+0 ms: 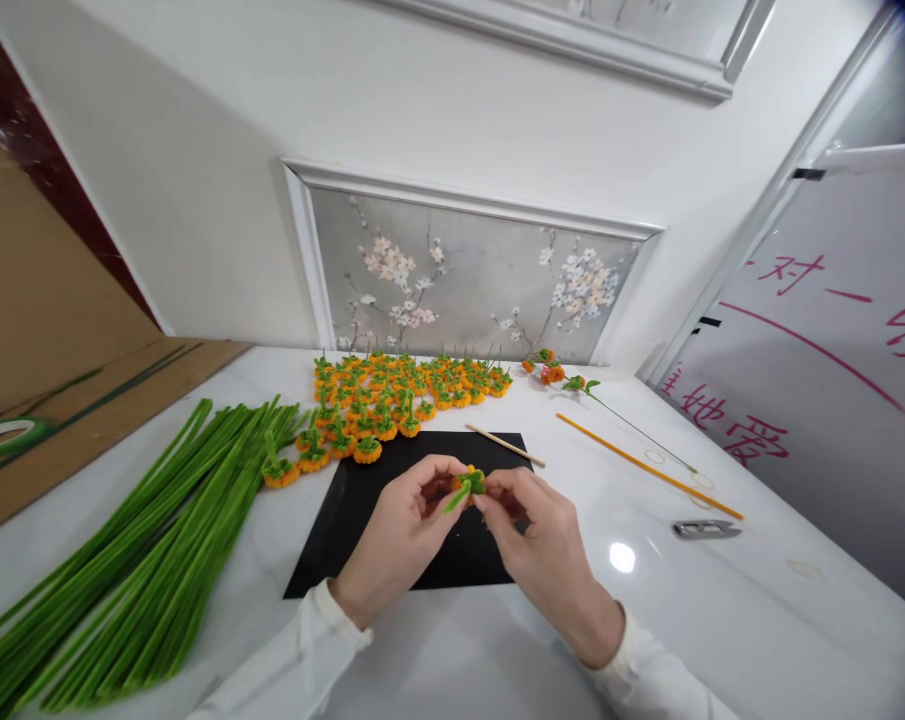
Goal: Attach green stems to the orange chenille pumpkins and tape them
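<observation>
Between my hands, above a black mat point(347, 520), is a small orange pipe-cleaner flower point(470, 482) with a green top and a short green stem pointing toward me. My left hand point(403, 530) grips it from the left with thumb and fingers closed. From the right, my right hand point(538, 535) pinches its green part. Beyond the mat stand several finished-looking orange flowers point(386, 425) of the same kind, green side up, in a dense group. A large bundle of green pipe cleaners point(152, 530) lies to my left.
A thin wooden stick point(506, 445) crosses the mat's far right corner. Rightward lie an orange pipe cleaner point(647, 465), thread snips point(707, 529) and a wire-stemmed flower spray point(553, 372). Green tape point(9, 437) rests on cardboard at left. A wall rises behind the white table point(452, 655).
</observation>
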`<action>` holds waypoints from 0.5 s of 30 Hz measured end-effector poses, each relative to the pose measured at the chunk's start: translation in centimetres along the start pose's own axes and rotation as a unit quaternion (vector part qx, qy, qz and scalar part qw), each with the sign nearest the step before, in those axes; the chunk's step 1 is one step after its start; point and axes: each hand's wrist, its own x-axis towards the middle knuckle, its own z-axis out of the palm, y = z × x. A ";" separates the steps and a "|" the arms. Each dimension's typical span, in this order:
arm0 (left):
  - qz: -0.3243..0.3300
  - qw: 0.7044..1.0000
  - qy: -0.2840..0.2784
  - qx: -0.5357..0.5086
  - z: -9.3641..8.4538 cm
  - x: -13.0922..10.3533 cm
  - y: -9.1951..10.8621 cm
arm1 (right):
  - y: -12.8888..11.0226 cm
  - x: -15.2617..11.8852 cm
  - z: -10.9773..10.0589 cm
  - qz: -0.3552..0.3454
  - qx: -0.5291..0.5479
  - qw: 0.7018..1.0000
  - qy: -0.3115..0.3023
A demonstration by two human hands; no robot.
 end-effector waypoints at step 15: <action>-0.022 0.995 -0.057 0.081 -0.6 0.1 -0.2 | 0.0 0.6 -1.3 0.046 0.022 0.992 -0.112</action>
